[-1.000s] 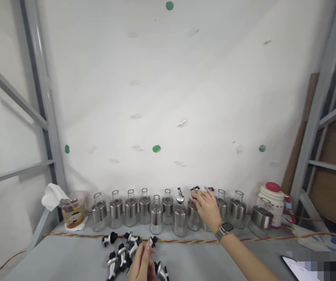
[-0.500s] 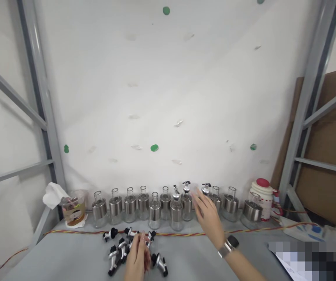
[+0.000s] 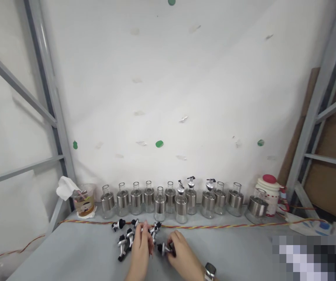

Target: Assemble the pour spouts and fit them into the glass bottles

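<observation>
My right hand (image 3: 182,249), with a watch on its wrist, closes its fingers around the spout end of a bottle pourer (image 3: 162,248), whose black stopper points left. My left hand (image 3: 141,246) hovers over a group of loose silver and black pourers (image 3: 122,244) on the grey table (image 3: 82,249). Its fingers are curled together, and what they hold, if anything, is hidden. Behind the hands stands a row of glass bottles with steel sleeves, including an uncapped bottle (image 3: 160,205). Three bottles carry pourers, among them the front bottle (image 3: 181,207).
A twisted red and yellow wire (image 3: 208,227) crosses the table before the bottles. On the left stands a cup (image 3: 83,203) with tissue. A cream jar (image 3: 271,195) with a red lid and a white power strip (image 3: 308,225) are at the right. Metal posts flank the white wall.
My right hand has come down and left from the bottles and taken hold of a pourer on the table. My left hand stays over the pourers. The camera view has shifted slightly.
</observation>
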The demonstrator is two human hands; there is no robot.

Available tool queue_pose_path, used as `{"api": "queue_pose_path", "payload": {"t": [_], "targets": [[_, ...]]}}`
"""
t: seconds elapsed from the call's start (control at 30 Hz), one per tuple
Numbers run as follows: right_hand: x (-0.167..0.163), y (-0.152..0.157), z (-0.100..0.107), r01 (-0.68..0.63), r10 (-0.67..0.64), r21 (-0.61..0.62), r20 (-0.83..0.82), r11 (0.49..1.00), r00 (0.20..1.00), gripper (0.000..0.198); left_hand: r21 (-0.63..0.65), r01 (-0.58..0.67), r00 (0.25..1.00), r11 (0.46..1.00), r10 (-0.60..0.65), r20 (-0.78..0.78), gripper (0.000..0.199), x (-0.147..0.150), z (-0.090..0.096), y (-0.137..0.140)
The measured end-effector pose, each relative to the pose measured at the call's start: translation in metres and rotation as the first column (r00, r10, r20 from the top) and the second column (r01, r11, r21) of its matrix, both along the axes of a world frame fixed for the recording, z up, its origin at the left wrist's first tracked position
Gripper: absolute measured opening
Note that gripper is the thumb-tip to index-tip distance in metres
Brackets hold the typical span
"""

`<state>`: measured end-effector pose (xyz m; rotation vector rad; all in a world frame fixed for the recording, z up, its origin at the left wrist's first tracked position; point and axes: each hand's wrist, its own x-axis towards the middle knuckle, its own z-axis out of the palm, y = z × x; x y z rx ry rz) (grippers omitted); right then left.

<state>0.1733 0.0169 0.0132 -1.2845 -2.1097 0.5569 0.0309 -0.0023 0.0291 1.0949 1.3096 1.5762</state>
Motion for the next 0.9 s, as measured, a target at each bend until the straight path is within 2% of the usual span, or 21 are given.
{"api": "queue_pose_path", "payload": {"t": [0.1, 0.17, 0.23, 0.3, 0.37, 0.43, 0.53, 0.77, 0.9], "targets": [[0.007, 0.009, 0.010, -0.049, 0.048, -0.062, -0.013, 0.997, 0.999, 0.022, -0.007, 0.007, 1.000, 1.000, -0.006, 0.021, 0.037, 0.001, 0.003, -0.001], [0.012, 0.016, 0.030, -0.097, 0.097, -0.074, -0.003, 0.993, 0.995, 0.021, -0.023, 0.005, 0.999, 1.000, -0.004, 0.036, 0.038, 0.002, 0.004, -0.003], [0.014, 0.026, 0.061, -0.105, 0.105, 0.013, 0.029, 0.994, 0.994, 0.024, -0.035, -0.002, 0.999, 0.999, 0.003, 0.043, 0.039, 0.003, 0.004, -0.003], [0.013, 0.039, 0.095, -0.095, 0.061, 0.226, 0.155, 0.969, 0.986, 0.030, -0.031, -0.009, 0.999, 0.999, 0.010, 0.037, 0.041, 0.004, 0.003, -0.003], [0.008, 0.054, 0.124, -0.079, 0.023, 0.302, 0.185, 0.950, 0.982, 0.034, -0.018, -0.011, 1.000, 1.000, 0.012, 0.020, 0.041, 0.004, 0.003, -0.003], [0.000, 0.071, 0.144, -0.070, -0.012, 0.342, 0.233, 0.937, 0.972, 0.032, -0.015, -0.006, 1.000, 1.000, 0.006, 0.006, 0.040, 0.004, 0.003, -0.003], [-0.013, 0.092, 0.154, -0.068, -0.064, 0.380, 0.323, 0.922, 0.944, 0.029, -0.026, 0.003, 1.000, 1.000, -0.003, 0.001, 0.040, 0.004, 0.005, -0.002], [-0.025, 0.111, 0.151, -0.103, -0.139, 0.438, 0.487, 0.893, 0.863, 0.027, -0.059, 0.009, 0.998, 0.998, -0.012, -0.057, 0.043, 0.003, 0.002, 0.000], [-0.025, 0.114, 0.156, -0.142, -0.155, 0.456, 0.554, 0.879, 0.818, 0.025, 0.020, 0.040, 0.960, 0.999, -0.032, -0.280, 0.036, 0.005, -0.008, -0.001]]}}
